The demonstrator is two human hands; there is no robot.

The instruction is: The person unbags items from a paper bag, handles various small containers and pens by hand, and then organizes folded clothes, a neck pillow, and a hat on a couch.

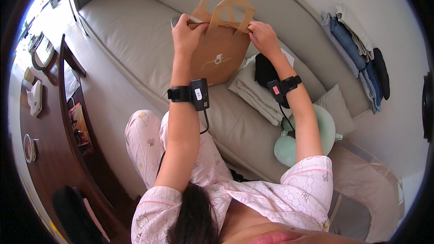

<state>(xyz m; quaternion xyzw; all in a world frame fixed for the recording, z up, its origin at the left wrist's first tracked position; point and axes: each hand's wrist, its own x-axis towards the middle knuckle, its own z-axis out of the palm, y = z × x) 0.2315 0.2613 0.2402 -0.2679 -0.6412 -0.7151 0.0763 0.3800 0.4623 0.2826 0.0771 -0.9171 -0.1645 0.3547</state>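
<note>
A brown carrier bag [220, 52] with two tan strap handles [237, 3] stands upright on the grey sofa [142, 37]. My left hand [190, 34] grips the bag's top edge at its left corner, thumb on the near side. At the right end of the same edge, my right hand [264, 39] pinches the rim beside a handle. The bag's inside is mostly hidden; something whitish shows at its opening near my left hand. Folded beige cloth [252, 91] and a black cloth item [266, 71] lie to the right of the bag, partly behind my right forearm.
A mint-green neck pillow [284, 149] and a beige cushion [335, 108] rest on the sofa at right. Folded clothes [352, 47] lie along the sofa's back. A dark wooden table [51, 156] stands at left, bearing a tissue pack [35, 98] and a glass dish [30, 148].
</note>
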